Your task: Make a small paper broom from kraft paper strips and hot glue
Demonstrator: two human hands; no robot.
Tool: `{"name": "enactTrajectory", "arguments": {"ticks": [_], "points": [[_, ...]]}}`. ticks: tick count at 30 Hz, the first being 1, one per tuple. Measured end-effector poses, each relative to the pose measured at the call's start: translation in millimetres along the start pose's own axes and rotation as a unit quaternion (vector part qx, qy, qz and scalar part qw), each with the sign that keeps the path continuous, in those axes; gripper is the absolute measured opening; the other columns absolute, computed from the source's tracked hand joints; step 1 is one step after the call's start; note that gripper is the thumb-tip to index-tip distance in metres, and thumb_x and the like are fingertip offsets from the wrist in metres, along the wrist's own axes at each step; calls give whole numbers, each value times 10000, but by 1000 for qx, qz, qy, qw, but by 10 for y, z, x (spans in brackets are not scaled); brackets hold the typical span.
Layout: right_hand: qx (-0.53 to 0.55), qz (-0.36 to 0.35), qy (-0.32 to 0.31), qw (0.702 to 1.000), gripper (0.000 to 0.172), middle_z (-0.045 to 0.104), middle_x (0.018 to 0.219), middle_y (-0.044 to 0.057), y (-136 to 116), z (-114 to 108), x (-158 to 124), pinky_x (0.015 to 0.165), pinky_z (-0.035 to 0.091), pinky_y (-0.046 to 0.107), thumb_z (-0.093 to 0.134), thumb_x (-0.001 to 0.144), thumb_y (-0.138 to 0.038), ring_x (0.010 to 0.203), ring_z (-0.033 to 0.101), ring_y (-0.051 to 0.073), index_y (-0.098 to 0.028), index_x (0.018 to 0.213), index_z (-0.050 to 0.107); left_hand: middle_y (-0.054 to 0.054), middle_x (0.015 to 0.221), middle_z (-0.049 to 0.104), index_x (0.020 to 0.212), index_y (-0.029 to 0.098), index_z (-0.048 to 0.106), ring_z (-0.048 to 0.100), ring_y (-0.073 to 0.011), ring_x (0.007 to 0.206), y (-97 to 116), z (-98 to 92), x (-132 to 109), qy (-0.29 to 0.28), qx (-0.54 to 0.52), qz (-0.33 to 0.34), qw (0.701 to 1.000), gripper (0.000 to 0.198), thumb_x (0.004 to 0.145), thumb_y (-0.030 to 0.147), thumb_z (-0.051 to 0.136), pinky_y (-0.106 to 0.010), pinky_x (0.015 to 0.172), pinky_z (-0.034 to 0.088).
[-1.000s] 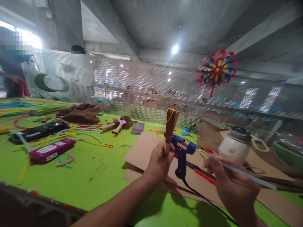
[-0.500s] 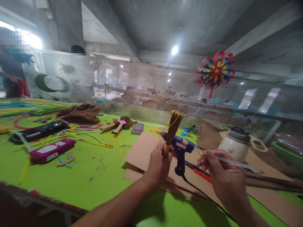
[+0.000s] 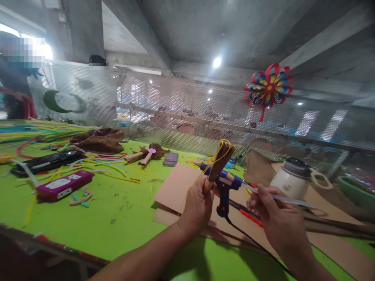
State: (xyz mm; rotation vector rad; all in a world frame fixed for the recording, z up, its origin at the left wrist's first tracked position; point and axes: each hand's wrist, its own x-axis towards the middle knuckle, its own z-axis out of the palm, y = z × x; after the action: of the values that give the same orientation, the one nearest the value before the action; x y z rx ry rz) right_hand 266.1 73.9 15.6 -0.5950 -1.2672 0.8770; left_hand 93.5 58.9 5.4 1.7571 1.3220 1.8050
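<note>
Since half a second ago, in the head view, the brown bundle [image 3: 222, 162] has tipped more to the right. It is up above the desk [image 3: 117, 238], and the left hand [image 3: 197, 205] has its grip closed around the tan bottom end. Yellow string [image 3: 228, 142] loops at its top. The right hand [image 3: 281, 220] has its grip pinching a clear glue stick [image 3: 288, 200]. The stick's far end is at the back of the blue glue gun [image 3: 224, 197]; I cannot tell if it is inside. Brown paper [image 3: 174, 189] lies below. On the right is a white jar [image 3: 288, 179].
</note>
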Motion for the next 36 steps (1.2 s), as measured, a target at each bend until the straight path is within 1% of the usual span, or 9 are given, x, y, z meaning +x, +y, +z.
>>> {"name": "enactTrajectory", "arguments": {"ticks": [8,12,15,19,25,28,30,32,36], "points": [[-85,-40,28,995,283,619,573,29,56,-53,17,456,450,242,679,787,-374,472,538,121,-154,629,599,36,636,441,713,204,466,407,-120,602,23,-3,-12,-9,-29,-8,1000,176,876,269,455,-227,575,321],[-78,-64,22,995,256,623,589,33,82,-84,38,460,449,242,673,796,-360,483,531,118,-152,661,609,35,636,447,714,202,480,405,-121,598,37,-4,7,-12,-38,-14,999,175,866,290,469,-230,570,314],[-73,-58,11,996,235,620,602,33,91,-90,39,471,463,249,668,800,-353,500,541,124,-155,690,605,41,620,435,702,202,476,394,-119,585,51,-6,31,-14,-37,-34,999,165,851,273,480,-232,559,306],[-85,-10,-18,996,220,649,673,38,97,-76,23,521,512,260,669,797,-363,550,584,134,-152,848,631,46,635,437,713,203,468,403,-117,600,11,13,44,-19,-48,-50,997,123,829,237,492,-230,573,318],[-87,55,-71,992,359,705,845,70,144,-7,22,654,569,332,713,747,-383,724,660,192,-176,1019,604,31,690,477,740,203,452,447,-127,663,-81,55,42,-35,-120,-57,990,94,815,228,502,-241,630,371],[-85,74,-146,983,378,692,1048,101,164,72,32,806,545,406,648,798,-422,913,659,236,-189,1091,599,25,693,497,748,199,456,471,-131,674,-73,69,47,-49,-178,-68,980,79,800,225,509,-252,653,396],[-109,71,-203,971,387,674,1111,105,159,141,34,889,504,432,585,836,-454,1001,633,252,-192,1118,615,28,676,498,732,196,455,474,-128,663,-69,82,50,-51,-205,-79,974,83,777,213,522,-251,649,400],[-146,53,-223,962,396,695,1052,102,156,206,33,894,498,427,562,834,-495,1003,627,266,-189,1063,665,34,655,493,711,191,461,471,-121,648,-72,95,52,-54,-218,-92,970,85,743,192,540,-244,638,397],[-181,46,-218,958,459,718,914,101,203,277,28,815,524,396,563,807,-553,930,641,278,-174,1021,707,55,603,482,713,184,490,459,-102,577,-69,92,59,-61,-242,-149,957,92,686,169,577,-225,576,369]]}}
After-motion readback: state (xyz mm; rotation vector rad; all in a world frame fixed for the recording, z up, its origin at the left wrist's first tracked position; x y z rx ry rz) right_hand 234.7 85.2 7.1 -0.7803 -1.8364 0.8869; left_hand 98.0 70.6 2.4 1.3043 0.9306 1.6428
